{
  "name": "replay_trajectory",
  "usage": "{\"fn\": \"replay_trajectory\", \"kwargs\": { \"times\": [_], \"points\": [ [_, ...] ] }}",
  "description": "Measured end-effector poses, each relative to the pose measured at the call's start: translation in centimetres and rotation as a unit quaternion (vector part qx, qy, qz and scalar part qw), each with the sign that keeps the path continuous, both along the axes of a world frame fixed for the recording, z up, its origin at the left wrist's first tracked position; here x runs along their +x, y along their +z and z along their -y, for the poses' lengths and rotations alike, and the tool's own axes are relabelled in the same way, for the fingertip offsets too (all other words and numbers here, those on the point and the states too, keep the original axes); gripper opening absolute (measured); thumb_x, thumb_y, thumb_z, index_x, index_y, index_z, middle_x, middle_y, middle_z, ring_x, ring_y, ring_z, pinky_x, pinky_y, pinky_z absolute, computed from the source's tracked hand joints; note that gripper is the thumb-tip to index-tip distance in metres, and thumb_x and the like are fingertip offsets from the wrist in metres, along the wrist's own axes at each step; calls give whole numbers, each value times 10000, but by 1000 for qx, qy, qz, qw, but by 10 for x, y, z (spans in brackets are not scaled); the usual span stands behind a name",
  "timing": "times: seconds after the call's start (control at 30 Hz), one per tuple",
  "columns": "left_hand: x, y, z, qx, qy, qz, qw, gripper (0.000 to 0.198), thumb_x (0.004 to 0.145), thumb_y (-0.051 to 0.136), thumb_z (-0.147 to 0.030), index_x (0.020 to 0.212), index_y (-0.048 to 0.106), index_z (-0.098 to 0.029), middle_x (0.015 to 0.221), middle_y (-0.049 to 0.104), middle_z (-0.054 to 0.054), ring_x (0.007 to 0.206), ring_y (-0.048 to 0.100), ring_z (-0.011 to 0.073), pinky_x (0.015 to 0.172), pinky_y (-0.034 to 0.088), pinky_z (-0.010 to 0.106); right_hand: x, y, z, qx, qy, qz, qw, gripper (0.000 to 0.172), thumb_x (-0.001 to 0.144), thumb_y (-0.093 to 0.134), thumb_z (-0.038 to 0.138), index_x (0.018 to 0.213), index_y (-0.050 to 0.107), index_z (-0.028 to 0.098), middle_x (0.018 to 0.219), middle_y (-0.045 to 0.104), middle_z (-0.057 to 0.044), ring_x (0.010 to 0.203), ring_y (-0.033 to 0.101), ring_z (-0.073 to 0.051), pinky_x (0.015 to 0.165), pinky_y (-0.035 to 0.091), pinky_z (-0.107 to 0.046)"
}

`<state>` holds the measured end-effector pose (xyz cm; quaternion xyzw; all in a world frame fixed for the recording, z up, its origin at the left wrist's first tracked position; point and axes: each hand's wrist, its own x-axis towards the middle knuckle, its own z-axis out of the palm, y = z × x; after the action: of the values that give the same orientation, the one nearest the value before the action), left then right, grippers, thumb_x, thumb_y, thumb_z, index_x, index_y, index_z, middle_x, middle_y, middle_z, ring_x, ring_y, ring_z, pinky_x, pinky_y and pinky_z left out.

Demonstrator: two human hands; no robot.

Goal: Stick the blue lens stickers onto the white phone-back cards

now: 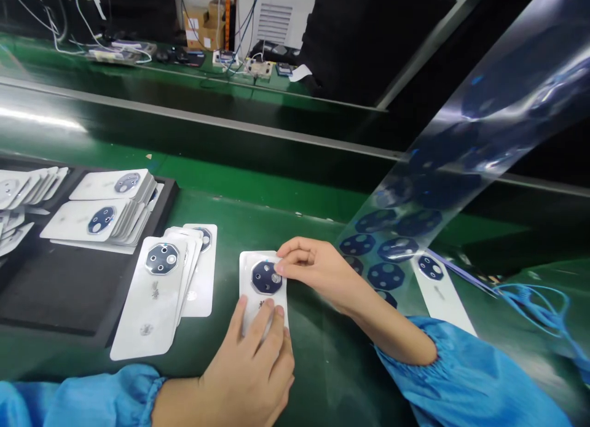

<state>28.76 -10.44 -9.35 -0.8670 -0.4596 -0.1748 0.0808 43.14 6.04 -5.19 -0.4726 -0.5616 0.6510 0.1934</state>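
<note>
A white phone back cover point(246, 264) lies on the green table in front of me, a dark octagonal camera film point(265, 278) on its upper part. My left hand point(258, 365) holds the cover's lower half down, fingers laid over it and along its edges. With thumb and forefinger closed in a pinch, my right hand point(322, 270) touches the film's right edge. The fingertips hide what exactly is between them. To the left, a small fanned stack of similar covers point(147, 304) rests on the table.
A black tray point(50, 292) at left carries several stacks of covers. A clear strip of dark camera films point(387, 276) slopes down on the right, beside another white cover point(449, 298). A blue coiled cord point(539, 307) lies far right. Cables and small devices point(258, 67) occupy the back shelf.
</note>
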Motion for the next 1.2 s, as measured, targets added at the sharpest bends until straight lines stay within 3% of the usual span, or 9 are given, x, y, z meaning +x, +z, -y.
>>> {"fn": "replay_trajectory", "kwargs": {
  "times": [0.57,0.9,1.2],
  "points": [
    [0,-3,-3,15,-7,12,1000,404,937,575,-413,1169,671,-97,1296,648,202,1290,524,407,1200,136,635,-1,4,0,24,15,15,999,178,669,743,249,816,672,178,662,716,7,710,670,-175,750,517,-315],
    [1,-5,-6,23,-13,34,999,409,909,607,-395,1173,668,-89,1306,646,209,1306,512,415,1212,141,619,1,-6,-4,39,14,-2,999,143,670,732,195,806,689,186,670,717,15,693,651,-163,729,484,-304],
    [-1,-5,-5,18,-22,36,999,408,906,619,-390,1165,673,-80,1304,642,224,1307,506,428,1201,150,626,2,-2,-5,-2,19,-16,1000,180,666,755,252,815,698,169,686,726,-9,684,649,-156,711,467,-292]
  ]
}}
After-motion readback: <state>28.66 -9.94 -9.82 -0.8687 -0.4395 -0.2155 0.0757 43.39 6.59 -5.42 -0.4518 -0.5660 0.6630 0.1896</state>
